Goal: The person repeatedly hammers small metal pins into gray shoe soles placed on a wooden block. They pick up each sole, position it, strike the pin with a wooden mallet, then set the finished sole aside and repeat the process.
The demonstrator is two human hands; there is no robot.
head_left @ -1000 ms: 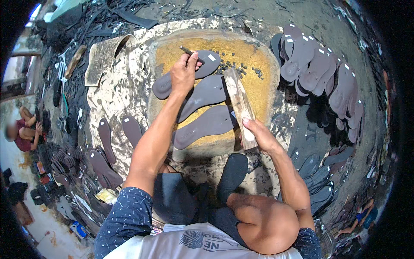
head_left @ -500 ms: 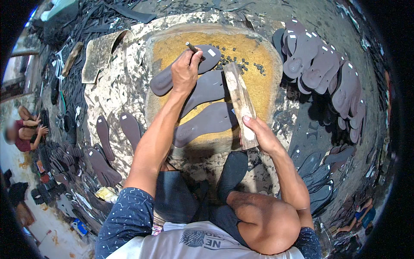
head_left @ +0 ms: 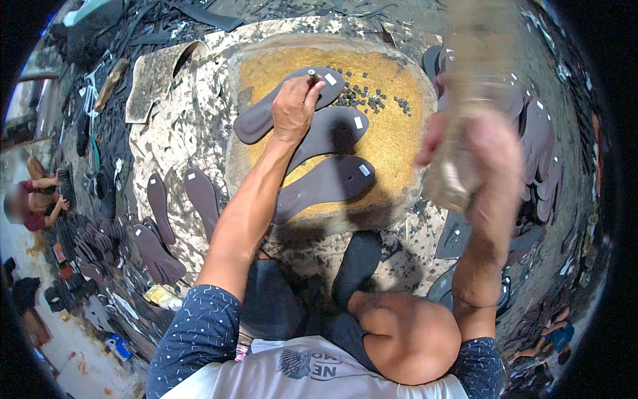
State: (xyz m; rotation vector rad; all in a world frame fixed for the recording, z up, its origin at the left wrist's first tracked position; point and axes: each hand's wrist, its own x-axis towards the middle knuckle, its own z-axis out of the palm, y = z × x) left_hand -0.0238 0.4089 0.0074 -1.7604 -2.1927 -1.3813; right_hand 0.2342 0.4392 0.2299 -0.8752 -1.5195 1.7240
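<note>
My left hand point(head_left: 294, 110) is closed around a short metal punch point(head_left: 312, 74), held nearly upright on the dark sandal sole point(head_left: 256, 121) farthest from me. Two more soles lie nearer: the middle sole point(head_left: 335, 126) and the nearest sole point(head_left: 319, 187), which shows small holes near its white label. All three rest on a worn yellow block point(head_left: 403, 159). To the right, my right hand point(head_left: 492, 153) grips a thick wooden stick point(head_left: 475, 73), raised and smeared by motion. Small dark cut-out bits point(head_left: 365, 98) are scattered beside the farthest sole.
A large heap of labelled soles point(head_left: 537, 143) stands at the right, partly behind the stick. Single soles point(head_left: 201, 193) lie to the left on a pale, stained sheet point(head_left: 173, 149). At the far left another person point(head_left: 36, 203) sits near stacked footwear. Dark scraps point(head_left: 203, 14) litter the far floor.
My right hand has lifted the wooden stick up and to the right from over the soles. In my left hand, the punch has tilted from slanting to nearly upright.
</note>
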